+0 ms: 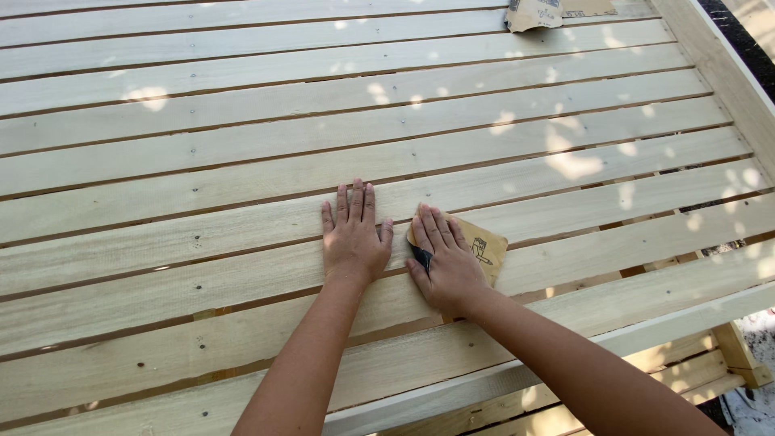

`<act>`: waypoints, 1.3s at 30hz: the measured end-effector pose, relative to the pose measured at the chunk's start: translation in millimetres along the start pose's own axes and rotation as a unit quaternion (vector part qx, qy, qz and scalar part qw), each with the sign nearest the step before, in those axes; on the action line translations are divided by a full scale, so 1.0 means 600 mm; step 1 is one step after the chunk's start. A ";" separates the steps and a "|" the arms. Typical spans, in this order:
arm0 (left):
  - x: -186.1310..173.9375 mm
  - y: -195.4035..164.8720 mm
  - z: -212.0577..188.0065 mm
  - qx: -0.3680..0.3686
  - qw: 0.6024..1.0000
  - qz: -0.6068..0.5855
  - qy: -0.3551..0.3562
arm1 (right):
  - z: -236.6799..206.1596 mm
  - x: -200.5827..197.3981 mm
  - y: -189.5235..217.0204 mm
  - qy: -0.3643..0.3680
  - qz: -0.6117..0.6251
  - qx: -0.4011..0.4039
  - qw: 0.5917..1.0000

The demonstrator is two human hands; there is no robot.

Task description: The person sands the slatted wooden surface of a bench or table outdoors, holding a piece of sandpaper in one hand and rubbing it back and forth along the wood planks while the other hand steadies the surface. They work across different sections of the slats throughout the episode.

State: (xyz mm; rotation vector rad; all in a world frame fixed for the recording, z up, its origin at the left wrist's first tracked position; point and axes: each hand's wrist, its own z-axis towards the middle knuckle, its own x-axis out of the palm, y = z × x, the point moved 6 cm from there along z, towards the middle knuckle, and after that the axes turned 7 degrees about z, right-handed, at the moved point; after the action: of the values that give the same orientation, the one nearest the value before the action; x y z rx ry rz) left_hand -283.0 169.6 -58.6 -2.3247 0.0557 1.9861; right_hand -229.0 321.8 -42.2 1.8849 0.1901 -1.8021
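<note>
My left hand (352, 234) lies flat, palm down, on a pale wooden slat (202, 234) of a slatted panel, holding nothing, its fingers together. Just to its right, my right hand (442, 257) presses a folded sheet of tan sandpaper (487, 250) onto the same slats, with the fingers spread over it. The sandpaper's dark gritty side shows beside my thumb. Both forearms reach in from the bottom edge of the view.
The panel is made of several long parallel slats with narrow gaps and small nail heads. Another folded sheet of sandpaper (534, 14) lies at the top edge. A thicker frame board (726, 64) runs along the right side, with more wooden framing (739, 351) below at the right.
</note>
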 end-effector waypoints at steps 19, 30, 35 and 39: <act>0.005 0.019 0.026 0.021 0.994 -0.038 -0.100 | 0.417 -0.005 -0.094 0.011 0.013 0.149 0.989; -0.007 0.012 -0.007 0.010 0.999 -0.011 -0.045 | 0.049 -0.001 0.004 -0.021 0.001 0.005 1.000; -0.013 0.010 -0.016 0.003 0.999 -0.020 -0.047 | -0.108 -0.015 0.060 -0.021 -0.017 -0.045 0.999; -0.009 0.012 -0.007 0.008 0.999 -0.015 -0.042 | -0.032 0.000 0.024 -0.016 -0.018 -0.018 1.000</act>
State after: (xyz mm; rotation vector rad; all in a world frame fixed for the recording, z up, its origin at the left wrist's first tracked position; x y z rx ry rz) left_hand -280.5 162.3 -52.8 -2.2164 0.0303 2.0593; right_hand -205.2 318.1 -38.8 1.8381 0.2463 -1.8391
